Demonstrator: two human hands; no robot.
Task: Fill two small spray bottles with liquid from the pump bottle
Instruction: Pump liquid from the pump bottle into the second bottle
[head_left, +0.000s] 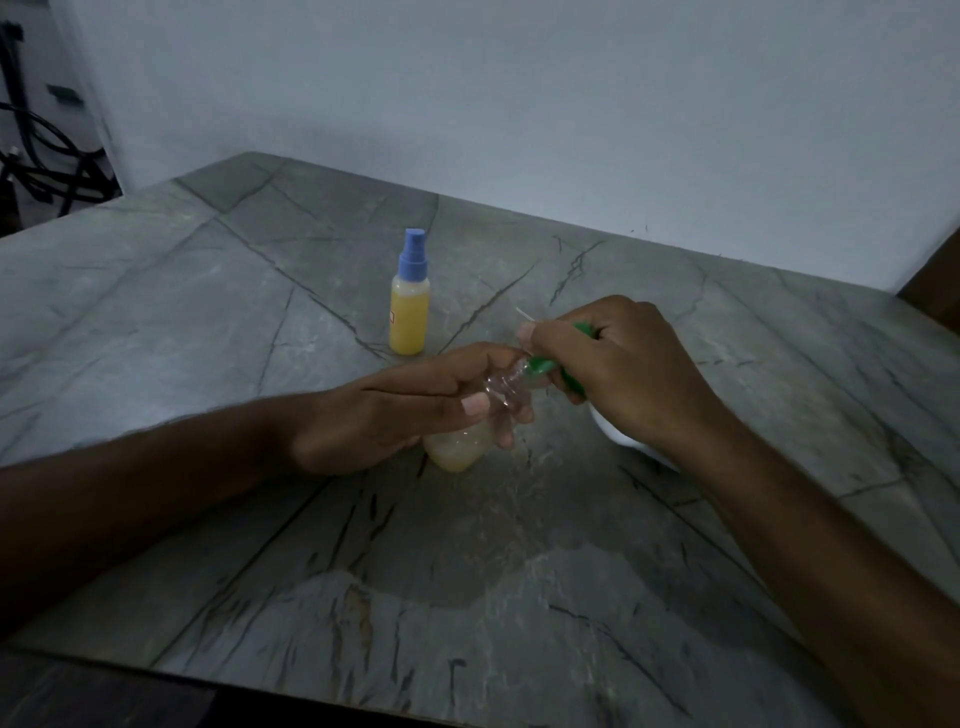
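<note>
Grey stone-look worktop (519, 597) with dark vein lines, pale wall behind it, lighting dim. Dark cables hang at far left beyond the worktop edge.

Both forearms come in from the near side and meet around centre. Left hand (395, 415) grips a clear bottle (460, 449), fingers curled round its upper part, thumb across the front. The bottle is tilted, neck pointing right and away, base touching or just above the worktop — can't tell which. Pale yellowish liquid sits in its lower end; the neck end looks clear.

Right hand (618, 364) is just right of the left, fingers clamped on a green spray cap (543, 366), with more green showing between its fingers further back. The cap sits right at the clear bottle's neck; whether it's seated on the thread or only touching is hidden by the fingers. A thin white tube (522, 313) sticks out past the right hand's fingertips, pointing far-left.

White rounded object (623, 436) partly visible under the right wrist, mostly hidden; can't identify it.

Blue-capped spray bottle (409, 301) stands upright on the worktop, far-left of the hands and clear of them. Cap on, yellow liquid almost up to the shoulder, small label low on its left side.
</note>
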